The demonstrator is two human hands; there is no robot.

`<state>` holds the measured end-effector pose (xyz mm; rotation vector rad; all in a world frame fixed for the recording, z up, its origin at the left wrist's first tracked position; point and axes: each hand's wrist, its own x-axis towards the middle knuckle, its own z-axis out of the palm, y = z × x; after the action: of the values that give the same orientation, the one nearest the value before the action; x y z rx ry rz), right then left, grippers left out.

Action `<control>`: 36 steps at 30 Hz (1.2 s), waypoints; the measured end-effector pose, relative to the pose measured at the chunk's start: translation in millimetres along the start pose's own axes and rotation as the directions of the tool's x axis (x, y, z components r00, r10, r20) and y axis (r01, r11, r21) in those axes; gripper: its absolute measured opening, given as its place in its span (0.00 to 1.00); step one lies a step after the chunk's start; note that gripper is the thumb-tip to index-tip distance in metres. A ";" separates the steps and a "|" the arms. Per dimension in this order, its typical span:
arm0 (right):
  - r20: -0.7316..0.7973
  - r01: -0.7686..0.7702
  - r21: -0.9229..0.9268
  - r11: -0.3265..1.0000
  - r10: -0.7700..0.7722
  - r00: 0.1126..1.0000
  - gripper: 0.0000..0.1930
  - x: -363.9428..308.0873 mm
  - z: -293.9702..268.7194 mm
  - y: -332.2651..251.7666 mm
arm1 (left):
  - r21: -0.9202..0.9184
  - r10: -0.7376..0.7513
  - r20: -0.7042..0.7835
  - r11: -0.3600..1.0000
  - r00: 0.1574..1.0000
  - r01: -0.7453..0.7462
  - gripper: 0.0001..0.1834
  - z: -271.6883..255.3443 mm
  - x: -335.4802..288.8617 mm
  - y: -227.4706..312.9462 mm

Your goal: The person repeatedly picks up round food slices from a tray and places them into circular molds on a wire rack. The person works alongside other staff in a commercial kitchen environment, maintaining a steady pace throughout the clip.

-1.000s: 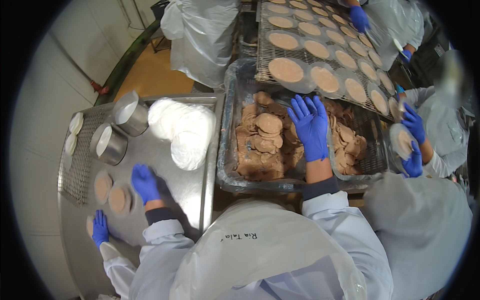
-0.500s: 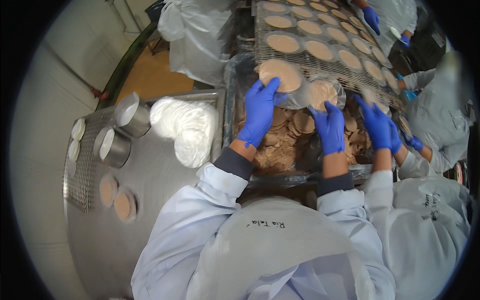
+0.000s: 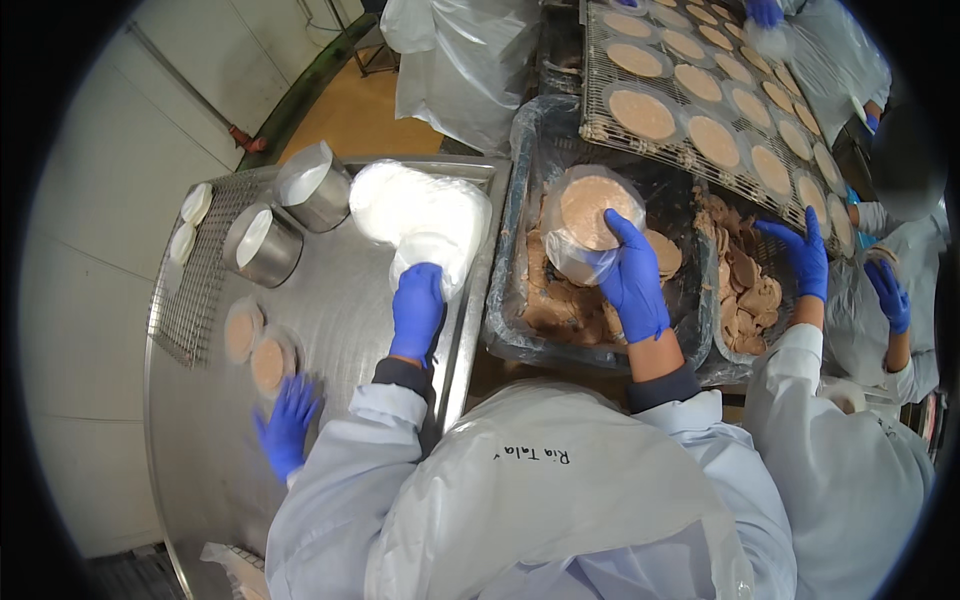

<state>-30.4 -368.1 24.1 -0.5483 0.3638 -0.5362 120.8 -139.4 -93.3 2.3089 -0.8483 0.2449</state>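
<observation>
My right hand (image 3: 636, 285) grips a round pinkish-brown patty (image 3: 588, 208) on clear plastic film, thumb on top and fingers beneath, above a lined tub (image 3: 503, 290). Loose patties and meat mix (image 3: 560, 300) lie in that tub. My left hand (image 3: 418, 312) reaches over the steel table (image 3: 350, 400), its fingers drawn together on the near end of a stack of round plastic film sheets (image 3: 425, 205). Those fingertips are partly hidden, but they appear to pinch the film.
Another person's gloved hand (image 3: 287, 425) is by two patties (image 3: 272, 362) on the table. Steel cups (image 3: 262, 245) and a wire mesh (image 3: 190, 310) stand farther left. Beyond the tub, a wire conveyor (image 3: 665, 142) carries rows of patties. A co-worker's hand (image 3: 806, 262) is at its edge.
My left hand has left the patty it held over the tub and moved left onto the film stack. My right hand still holds a patty. Another person's hand has appeared at the left.
</observation>
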 end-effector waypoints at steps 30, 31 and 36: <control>-0.018 0.419 -0.510 0.751 -0.497 0.868 0.27 -5.9 12.6 -80.3 | -0.597 0.338 0.559 -0.469 0.757 0.651 0.26 12.5 104.5 254.8; -0.038 0.431 -0.507 0.747 -0.519 0.854 0.28 -6.5 15.8 -81.6 | -0.617 0.321 0.586 -0.419 0.744 0.666 0.25 15.1 105.2 249.2; -0.229 0.164 0.072 0.984 -0.144 0.963 0.42 -20.4 5.1 -116.8 | -0.582 0.207 0.689 -0.412 0.694 0.701 0.24 45.9 98.9 207.3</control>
<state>-88.8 -439.0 99.2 -0.4311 0.5105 -0.7649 63.7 -338.2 16.4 0.5570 -0.1761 -1.1949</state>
